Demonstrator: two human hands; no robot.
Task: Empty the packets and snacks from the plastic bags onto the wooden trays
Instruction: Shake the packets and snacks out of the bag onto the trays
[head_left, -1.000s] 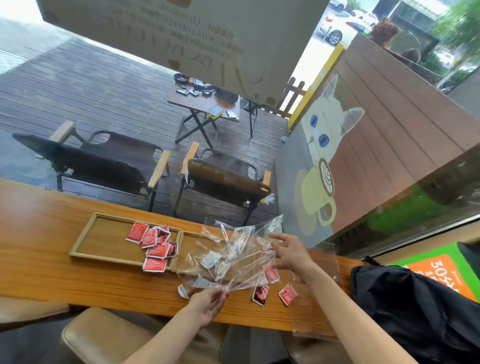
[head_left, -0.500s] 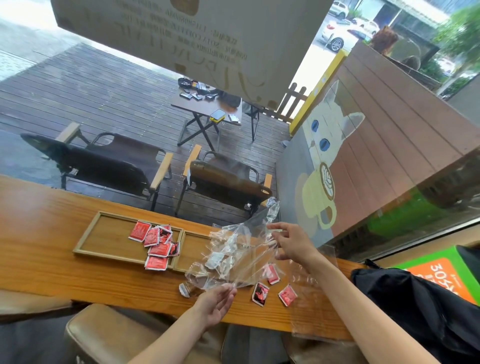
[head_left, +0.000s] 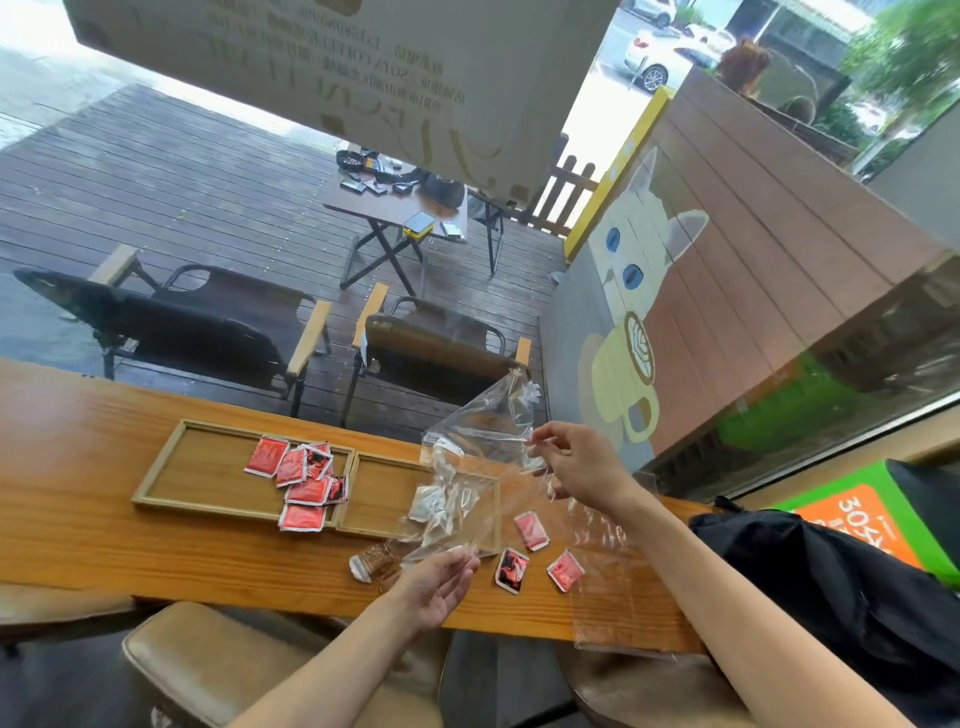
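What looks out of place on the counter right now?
Three red packets lie on the bare counter right of the trays, not in one. A brown snack sits loose near the front edge. The right tray holds none yet; white packets are inside the bag.

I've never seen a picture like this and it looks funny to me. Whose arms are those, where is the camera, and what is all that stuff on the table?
No machine here: a person wears a camera on the head, so you look down along that person's own arms. The right hand pinches the top of a clear plastic bag, tipping it over the right wooden tray. The left hand is at the bag's lower edge, fingers nearly straight. White packets are inside the bag. Red packets lie piled on the left wooden tray. Three more red packets and a brown snack lie loose on the wooden counter.
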